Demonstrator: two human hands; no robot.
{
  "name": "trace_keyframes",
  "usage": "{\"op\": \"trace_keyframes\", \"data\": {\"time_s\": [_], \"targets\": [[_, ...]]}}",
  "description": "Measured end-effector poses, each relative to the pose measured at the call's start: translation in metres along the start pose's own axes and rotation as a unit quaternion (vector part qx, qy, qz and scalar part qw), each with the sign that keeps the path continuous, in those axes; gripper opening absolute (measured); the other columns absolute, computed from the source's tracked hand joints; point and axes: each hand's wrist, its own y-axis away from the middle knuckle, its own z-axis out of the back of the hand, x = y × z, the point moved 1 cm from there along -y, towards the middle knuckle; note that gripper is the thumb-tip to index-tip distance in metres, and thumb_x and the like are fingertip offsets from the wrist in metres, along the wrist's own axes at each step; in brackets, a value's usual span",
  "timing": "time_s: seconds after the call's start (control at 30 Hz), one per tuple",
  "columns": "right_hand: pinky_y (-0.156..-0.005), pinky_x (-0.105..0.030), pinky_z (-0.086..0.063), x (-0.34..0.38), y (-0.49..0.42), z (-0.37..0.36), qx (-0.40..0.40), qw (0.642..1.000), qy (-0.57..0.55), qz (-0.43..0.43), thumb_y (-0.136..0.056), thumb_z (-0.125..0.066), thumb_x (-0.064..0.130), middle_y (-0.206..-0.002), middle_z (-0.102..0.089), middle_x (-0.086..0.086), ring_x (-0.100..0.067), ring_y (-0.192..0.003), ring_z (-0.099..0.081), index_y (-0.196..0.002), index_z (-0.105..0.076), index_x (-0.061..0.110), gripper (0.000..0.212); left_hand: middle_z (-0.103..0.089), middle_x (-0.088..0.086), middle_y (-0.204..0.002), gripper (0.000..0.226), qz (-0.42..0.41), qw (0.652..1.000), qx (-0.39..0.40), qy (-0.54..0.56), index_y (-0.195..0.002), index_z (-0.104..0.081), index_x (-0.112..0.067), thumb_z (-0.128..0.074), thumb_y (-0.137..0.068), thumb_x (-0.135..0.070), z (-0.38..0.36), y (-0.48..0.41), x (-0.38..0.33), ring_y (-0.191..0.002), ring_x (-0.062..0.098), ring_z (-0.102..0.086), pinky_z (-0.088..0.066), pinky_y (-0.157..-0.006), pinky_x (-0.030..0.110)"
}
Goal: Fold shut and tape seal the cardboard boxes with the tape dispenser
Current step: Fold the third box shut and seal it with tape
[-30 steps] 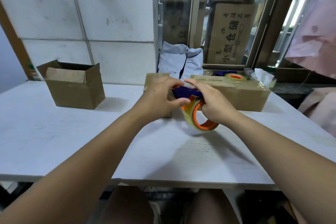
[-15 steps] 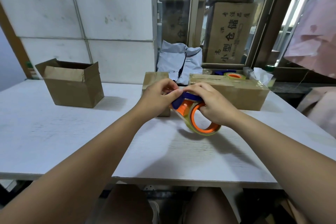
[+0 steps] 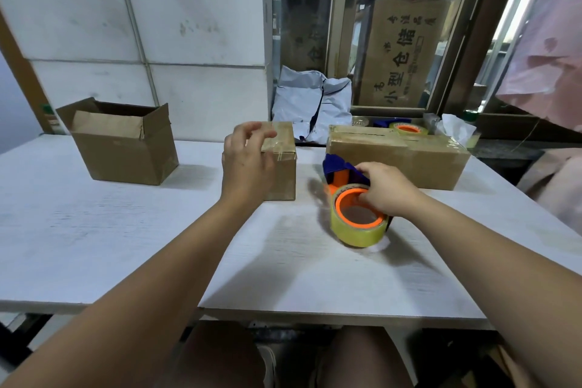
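Note:
The tape dispenser (image 3: 352,208), blue and orange with a roll of clear yellowish tape, rests on the white table (image 3: 126,246) right of centre. My right hand (image 3: 385,189) lies on it, fingers in the orange core. My left hand (image 3: 247,157) hovers with its fingers apart at the near left corner of a small closed, taped cardboard box (image 3: 282,164); I cannot tell if it touches. A longer closed box (image 3: 400,157) sits behind the dispenser. An open box (image 3: 122,142) with raised flaps stands at the far left.
A second tape roll (image 3: 409,129) lies behind the long box near crumpled white paper (image 3: 456,132). A grey plastic bag (image 3: 315,104) leans at the table's back edge. White wall panels and stacked cartons rise behind. My knees show under the table's front edge.
My right hand has lowered the tape dispenser from in front of the small box onto the table. My left hand has let go of it and moved left to the small box.

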Motion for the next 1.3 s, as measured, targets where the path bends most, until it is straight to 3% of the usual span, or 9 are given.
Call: {"op": "trace_keyframes", "data": {"time_s": [0.13, 0.33, 0.53, 0.73, 0.87, 1.0, 1.1, 1.17, 1.3], "targets": [[-0.06, -0.028, -0.044, -0.004, -0.008, -0.007, 0.013, 0.998, -0.006, -0.063, -0.074, -0.068, 0.011, -0.087, -0.067, -0.004, -0.023, -0.078, -0.06, -0.096, -0.066, 0.02, 0.024, -0.052, 0.005, -0.132, 0.035, -0.013, 1.0, -0.017, 0.011, -0.128, -0.053, -0.011, -0.055, -0.094, -0.02, -0.007, 0.004, 0.013, -0.124, 0.024, -0.041, -0.029, -0.105, 0.037], [-0.064, -0.032, -0.049, -0.007, -0.015, -0.016, 0.066, 0.988, -0.05, -0.129, -0.07, -0.074, 0.01, -0.086, -0.07, -0.013, -0.029, -0.083, -0.065, -0.089, -0.071, 0.008, 0.019, -0.047, 0.004, -0.127, 0.034, 0.05, 0.994, -0.077, 0.055, -0.127, -0.048, -0.013, -0.05, -0.096, -0.026, -0.014, 0.017, 0.035, -0.121, 0.02, -0.034, -0.024, -0.097, 0.022], [-0.057, -0.027, -0.039, -0.002, -0.015, -0.004, 0.153, 0.982, 0.027, -0.107, -0.083, -0.058, 0.008, -0.094, -0.06, -0.011, -0.024, -0.079, -0.054, -0.106, -0.057, 0.007, 0.023, -0.047, 0.002, -0.122, 0.028, 0.108, 0.984, -0.106, 0.094, -0.123, -0.046, -0.012, -0.046, -0.097, -0.024, -0.018, 0.027, 0.05, -0.118, 0.017, -0.036, -0.024, -0.095, 0.019], [-0.073, -0.03, -0.045, -0.003, -0.016, 0.009, 0.185, 0.969, 0.148, -0.065, -0.087, -0.046, 0.006, -0.112, -0.064, -0.01, -0.028, -0.096, -0.059, -0.115, -0.059, 0.014, 0.032, -0.047, 0.0, -0.119, 0.026, 0.133, 0.981, -0.097, 0.101, -0.121, -0.047, -0.014, -0.044, -0.098, -0.026, -0.018, 0.028, 0.055, -0.115, 0.015, -0.036, -0.024, -0.09, 0.02], [-0.069, -0.03, -0.046, -0.004, -0.015, 0.009, 0.205, 0.966, 0.139, -0.076, -0.087, -0.045, 0.005, -0.109, -0.065, -0.009, -0.026, -0.09, -0.06, -0.112, -0.058, 0.016, 0.031, -0.048, 0.0, -0.119, 0.026, 0.145, 0.979, -0.093, 0.107, -0.121, -0.047, -0.014, -0.045, -0.097, -0.026, -0.019, 0.028, 0.055, -0.115, 0.016, -0.036, -0.025, -0.091, 0.021], [-0.062, -0.025, -0.043, 0.002, -0.011, 0.024, 0.242, 0.958, 0.104, -0.116, -0.085, -0.047, 0.003, -0.137, -0.048, -0.009, -0.023, -0.101, -0.053, -0.142, -0.035, 0.021, 0.062, -0.049, -0.004, -0.118, 0.027, 0.146, 0.976, -0.085, 0.138, -0.123, -0.047, -0.014, -0.042, -0.099, -0.024, -0.018, 0.03, 0.053, -0.116, 0.018, -0.042, -0.033, -0.094, 0.027], [-0.072, -0.026, -0.049, 0.02, -0.015, 0.032, 0.086, 0.993, -0.048, -0.063, -0.082, -0.045, -0.007, -0.138, -0.048, -0.006, -0.019, -0.1, -0.052, -0.143, -0.037, 0.024, 0.069, -0.053, -0.003, -0.128, 0.034, 0.164, 0.965, -0.067, 0.195, -0.133, -0.044, -0.017, -0.039, -0.101, -0.028, -0.016, 0.03, 0.048, -0.121, 0.012, -0.047, -0.039, -0.103, 0.033], [-0.088, -0.03, -0.049, 0.042, -0.018, 0.026, -0.054, 0.986, -0.158, -0.016, -0.084, -0.043, -0.009, -0.128, -0.055, -0.001, -0.017, -0.105, -0.056, -0.134, -0.049, 0.022, 0.059, -0.052, -0.003, -0.136, 0.04, 0.169, 0.962, -0.049, 0.21, -0.139, -0.04, -0.017, -0.037, -0.102, -0.029, -0.015, 0.031, 0.044, -0.125, 0.009, -0.046, -0.034, -0.101, 0.019], [-0.108, -0.028, -0.035, 0.082, -0.03, -0.012, -0.099, 0.952, -0.289, 0.02, -0.094, -0.038, -0.002, -0.135, -0.055, 0.0, -0.015, -0.126, -0.049, -0.137, -0.049, 0.015, 0.047, -0.051, -0.005, -0.139, 0.041, 0.183, 0.954, -0.043, 0.232, -0.143, -0.038, -0.015, -0.032, -0.104, -0.025, -0.015, 0.03, 0.044, -0.126, 0.002, -0.044, -0.029, -0.099, 0.008]]}}
